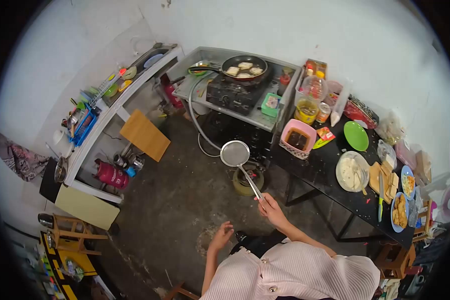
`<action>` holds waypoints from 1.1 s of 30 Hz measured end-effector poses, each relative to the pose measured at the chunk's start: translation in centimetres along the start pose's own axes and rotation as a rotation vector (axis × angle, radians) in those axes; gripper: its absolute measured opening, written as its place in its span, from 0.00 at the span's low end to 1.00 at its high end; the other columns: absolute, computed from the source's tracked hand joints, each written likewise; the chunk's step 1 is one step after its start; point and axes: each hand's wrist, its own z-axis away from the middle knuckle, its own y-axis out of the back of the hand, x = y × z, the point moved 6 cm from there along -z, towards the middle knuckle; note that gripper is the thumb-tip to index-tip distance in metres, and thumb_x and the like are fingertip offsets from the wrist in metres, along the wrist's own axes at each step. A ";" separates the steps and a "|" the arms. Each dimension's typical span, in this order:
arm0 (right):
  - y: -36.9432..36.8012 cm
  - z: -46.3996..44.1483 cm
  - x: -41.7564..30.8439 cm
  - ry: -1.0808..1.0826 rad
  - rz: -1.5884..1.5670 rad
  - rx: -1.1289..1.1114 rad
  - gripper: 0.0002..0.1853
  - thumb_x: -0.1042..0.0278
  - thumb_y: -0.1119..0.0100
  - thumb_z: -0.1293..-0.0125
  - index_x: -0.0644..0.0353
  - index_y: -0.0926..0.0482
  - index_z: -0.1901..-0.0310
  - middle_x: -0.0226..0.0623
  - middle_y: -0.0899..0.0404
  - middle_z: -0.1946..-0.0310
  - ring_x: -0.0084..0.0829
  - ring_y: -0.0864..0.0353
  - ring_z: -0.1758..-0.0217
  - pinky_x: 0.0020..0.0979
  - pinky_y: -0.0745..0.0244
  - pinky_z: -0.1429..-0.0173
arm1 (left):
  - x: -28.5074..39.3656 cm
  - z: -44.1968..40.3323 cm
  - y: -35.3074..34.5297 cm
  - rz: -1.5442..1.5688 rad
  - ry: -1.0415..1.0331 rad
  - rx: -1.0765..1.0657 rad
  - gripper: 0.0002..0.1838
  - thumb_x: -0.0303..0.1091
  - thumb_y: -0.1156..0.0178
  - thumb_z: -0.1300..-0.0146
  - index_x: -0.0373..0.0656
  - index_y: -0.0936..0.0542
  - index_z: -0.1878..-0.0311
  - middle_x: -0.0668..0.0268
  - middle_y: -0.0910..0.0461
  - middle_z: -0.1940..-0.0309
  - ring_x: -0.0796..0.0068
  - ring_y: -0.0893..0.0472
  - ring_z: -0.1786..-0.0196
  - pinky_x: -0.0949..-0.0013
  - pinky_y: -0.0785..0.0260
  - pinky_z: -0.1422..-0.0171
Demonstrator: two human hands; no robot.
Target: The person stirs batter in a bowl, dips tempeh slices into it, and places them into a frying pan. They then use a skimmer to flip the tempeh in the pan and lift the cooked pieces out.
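Note:
My right hand (pixel 271 209) is closed round the handle of a round mesh strainer (pixel 235 153), held out over the floor in front of me. Nothing shows in my left hand (pixel 222 236), whose fingers are apart and slightly curled, low in front of my body. Beyond the strainer, a black frying pan (pixel 244 68) with several pale square pieces sits on the gas stove (pixel 233 96). A green container (pixel 271 105) lies to the right of the stove.
On the right, a black table (pixel 310 167) bears a pink basin (pixel 298 138), a green plate (pixel 355 136), a batter bowl (pixel 352 171), a knife and plates of food. A wooden board (pixel 145 135) leans at left by the sink counter. A green gas cylinder (pixel 248 182) stands below the strainer.

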 end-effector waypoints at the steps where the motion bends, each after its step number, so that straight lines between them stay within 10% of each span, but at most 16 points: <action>1: -1.3 -1.0 0.0 -0.004 0.022 -0.014 0.10 0.65 0.63 0.31 0.59 0.32 0.57 0.21 0.45 0.86 0.13 0.49 0.83 0.17 0.52 0.78 | 0.5 0.3 1.7 0.033 0.014 0.027 0.24 0.35 0.47 0.39 0.37 0.39 0.42 0.64 0.29 0.53 0.77 0.26 0.58 0.74 0.32 0.59; 12: -7.9 -14.4 -0.5 -0.005 0.166 -0.011 0.13 0.62 0.61 0.31 0.61 0.30 0.55 0.20 0.46 0.85 0.12 0.49 0.82 0.17 0.52 0.77 | -7.4 -6.9 9.2 0.382 0.250 -0.056 0.21 0.29 0.48 0.40 0.38 0.37 0.44 0.62 0.27 0.53 0.74 0.25 0.58 0.72 0.33 0.53; 16: -7.9 -20.8 -4.5 0.177 0.096 0.224 0.11 0.65 0.60 0.32 0.61 0.30 0.56 0.17 0.47 0.83 0.10 0.50 0.82 0.16 0.54 0.78 | -9.5 -11.9 13.5 0.050 0.433 -0.193 0.20 0.28 0.49 0.40 0.36 0.37 0.44 0.58 0.28 0.52 0.70 0.25 0.54 0.68 0.33 0.49; 24: 1.6 -31.6 -15.2 0.483 0.288 0.748 0.14 0.63 0.61 0.31 0.62 0.28 0.56 0.17 0.47 0.84 0.10 0.51 0.82 0.17 0.56 0.79 | -9.2 -25.8 30.2 0.298 0.144 -0.138 0.17 0.32 0.53 0.40 0.38 0.32 0.48 0.60 0.26 0.55 0.68 0.26 0.52 0.65 0.34 0.49; 26: 3.7 -32.9 -16.4 0.521 0.405 0.877 0.14 0.64 0.60 0.32 0.64 0.26 0.58 0.21 0.45 0.85 0.14 0.49 0.82 0.21 0.52 0.78 | -10.1 -29.4 33.4 -0.931 -0.019 -0.304 0.16 0.37 0.52 0.40 0.38 0.28 0.53 0.61 0.24 0.56 0.69 0.24 0.55 0.66 0.33 0.50; 33: 5.4 -37.3 -18.4 0.276 1.058 1.092 0.12 0.64 0.55 0.35 0.62 0.26 0.59 0.49 0.28 0.82 0.47 0.29 0.79 0.38 0.38 0.73 | -5.3 -41.0 35.2 -0.062 0.038 -0.149 0.14 0.34 0.45 0.42 0.40 0.27 0.54 0.61 0.24 0.60 0.72 0.24 0.58 0.69 0.32 0.52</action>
